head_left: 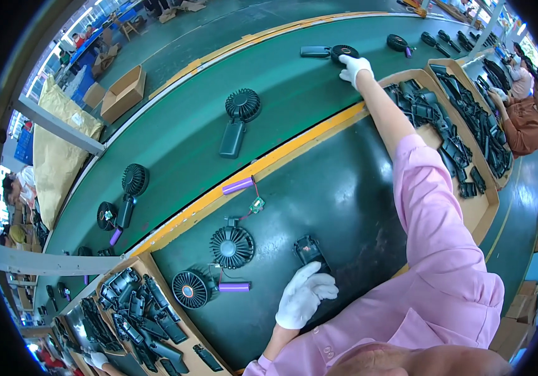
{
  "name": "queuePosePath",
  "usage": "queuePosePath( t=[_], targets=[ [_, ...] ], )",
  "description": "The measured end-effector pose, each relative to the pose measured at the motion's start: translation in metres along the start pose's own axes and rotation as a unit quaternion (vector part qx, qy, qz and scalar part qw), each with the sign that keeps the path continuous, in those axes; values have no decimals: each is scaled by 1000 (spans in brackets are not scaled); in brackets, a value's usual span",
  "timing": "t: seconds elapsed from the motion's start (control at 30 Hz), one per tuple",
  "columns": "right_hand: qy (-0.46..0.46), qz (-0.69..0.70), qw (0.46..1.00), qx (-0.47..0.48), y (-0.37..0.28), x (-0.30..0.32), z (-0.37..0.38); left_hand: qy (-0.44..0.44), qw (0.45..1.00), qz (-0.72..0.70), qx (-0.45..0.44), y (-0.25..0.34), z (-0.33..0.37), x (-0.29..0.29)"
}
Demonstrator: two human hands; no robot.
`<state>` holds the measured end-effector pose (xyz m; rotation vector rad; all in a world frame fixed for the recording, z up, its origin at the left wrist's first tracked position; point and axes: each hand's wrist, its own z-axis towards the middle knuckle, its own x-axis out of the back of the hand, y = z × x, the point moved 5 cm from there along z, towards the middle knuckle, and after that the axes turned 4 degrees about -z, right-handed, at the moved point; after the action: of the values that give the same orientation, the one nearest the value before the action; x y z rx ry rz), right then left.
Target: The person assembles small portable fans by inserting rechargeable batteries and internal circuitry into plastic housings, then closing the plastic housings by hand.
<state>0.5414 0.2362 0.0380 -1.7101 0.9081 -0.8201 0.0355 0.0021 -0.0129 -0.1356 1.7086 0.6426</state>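
Note:
My right hand [355, 70], in a white glove, stretches far across to the green conveyor belt. Its fingers are closed at the round head of a small dark handheld fan [344, 52], whose handle points left. Close to my body, my gloved left hand [306, 297] has its fingers bent at the lower end of a black plastic handle housing [308, 249]. Part of that housing is hidden by the fingers. Left of it on the dark table lie two fan heads [232, 247] [190, 289], with a purple battery [234, 287], another purple battery [237, 185] and a small green circuit board [256, 205].
More handheld fans [242, 105] lie along the belt [181, 144]. A cardboard box of black housings [150, 313] stands at lower left; further boxes of black parts [429, 119] stand beyond my right arm. An orange-yellow rail [294, 149] divides belt from table. Co-workers [526, 119] sit at right.

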Motion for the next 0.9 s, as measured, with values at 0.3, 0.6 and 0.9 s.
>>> queuePosePath(
  t=[0.3, 0.6, 0.9],
  targets=[
    [-32, 53, 998, -6, -1, -47, 63, -42, 995, -86, 34, 0, 5, -8],
    [-295, -43, 933, 202, 0, -55, -117, -30, 997, -58, 34, 0, 15, -9],
    [-458, -356, 730, 361, 64, -21, -379, -41, 988, 151, 4, -2, 2, -21]
  ],
)
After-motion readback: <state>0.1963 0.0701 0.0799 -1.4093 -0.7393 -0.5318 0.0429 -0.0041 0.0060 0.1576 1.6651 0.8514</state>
